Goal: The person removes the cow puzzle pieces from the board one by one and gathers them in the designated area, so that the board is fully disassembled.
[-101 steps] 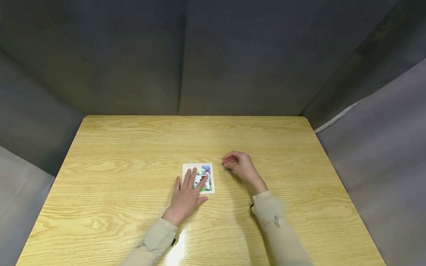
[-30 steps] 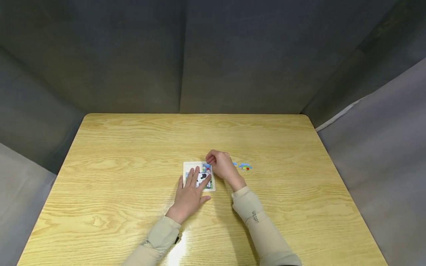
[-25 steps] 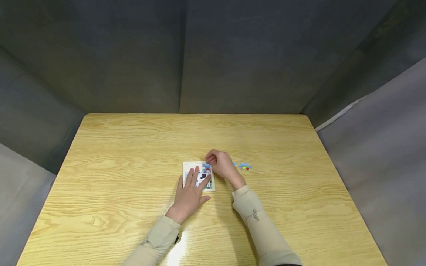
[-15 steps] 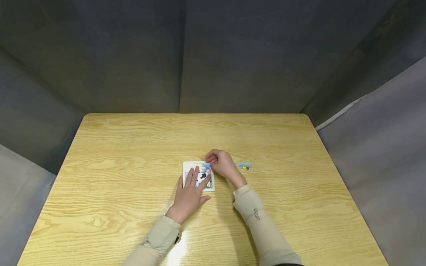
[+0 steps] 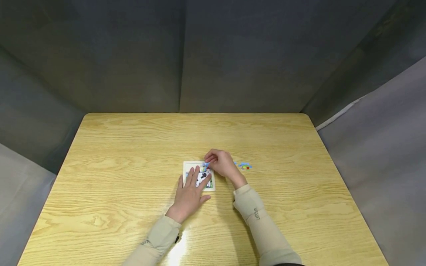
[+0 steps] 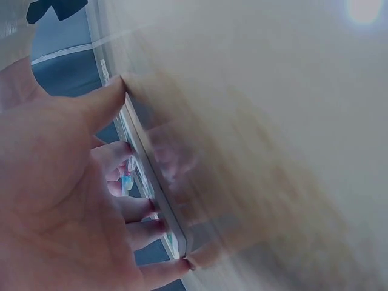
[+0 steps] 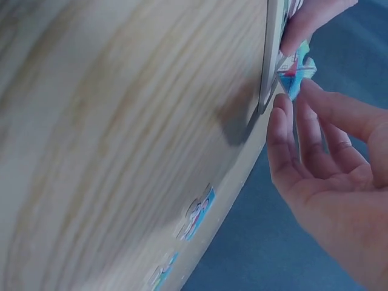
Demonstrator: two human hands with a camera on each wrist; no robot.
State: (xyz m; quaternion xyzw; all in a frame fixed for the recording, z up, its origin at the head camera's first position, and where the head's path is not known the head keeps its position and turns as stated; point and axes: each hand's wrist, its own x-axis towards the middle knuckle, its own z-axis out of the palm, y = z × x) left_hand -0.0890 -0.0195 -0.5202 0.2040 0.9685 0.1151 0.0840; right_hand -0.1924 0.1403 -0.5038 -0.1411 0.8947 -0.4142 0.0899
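Note:
A small square jigsaw puzzle [image 5: 213, 186] with a pale frame and a cow picture lies mid-table. My left hand [image 5: 188, 197] rests on it with fingers spread; in the left wrist view its fingertips touch the puzzle's face and edge. At the puzzle's upper right corner, my right hand [image 5: 223, 163] pinches a puzzle piece [image 7: 295, 74], blue with some red, between thumb and fingers. That piece stands tilted against the picture in the right wrist view. Part of the picture is hidden under the left fingers.
Loose blue puzzle pieces [image 5: 245, 166] with red, yellow and green spots lie on the wooden table [image 5: 133, 147] right of the right hand. Dark grey curtains [image 5: 133, 55] stand behind the table's far edge, with paler ones at the sides.
The right hand has moved left from beside the loose pieces to the puzzle's upper right corner. Its blue piece now looks more tilted. The left hand has stayed on the puzzle.

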